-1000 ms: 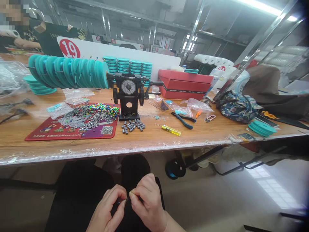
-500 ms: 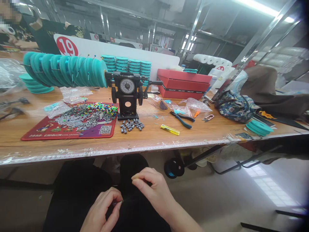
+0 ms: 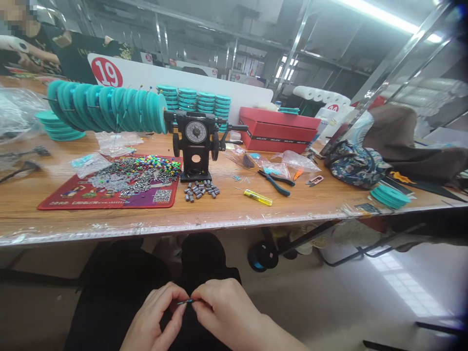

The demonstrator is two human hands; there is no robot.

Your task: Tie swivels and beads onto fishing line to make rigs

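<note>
Above my lap, in front of the table edge, both hands come together with fingertips nearly touching. A small thin dark piece (image 3: 185, 302), too small to name, bridges the gap between them. My left hand (image 3: 158, 314) pinches its left end between thumb and index finger. From the right, my right hand (image 3: 224, 309) grips the other end in a pinch, hiding that end. On the table beyond stand a black hand-cranked winder with a dial (image 3: 196, 141) and, on its shaft, a row of teal foam spools (image 3: 109, 108).
A red mat (image 3: 106, 201) bears pins and small metal parts. Grey metal cylinders (image 3: 199, 190), a yellow tube (image 3: 258, 197), pliers (image 3: 275, 183) and thread snips (image 3: 315, 181) lie nearby. Behind are a red box (image 3: 280, 129) and stacked teal spools (image 3: 187, 100). A co-worker (image 3: 36, 51) sits far left.
My right hand has moved down and left to meet my left hand, which stays nearly in place. The thin dark piece now shows between the fingertips. The view has shifted slightly.
</note>
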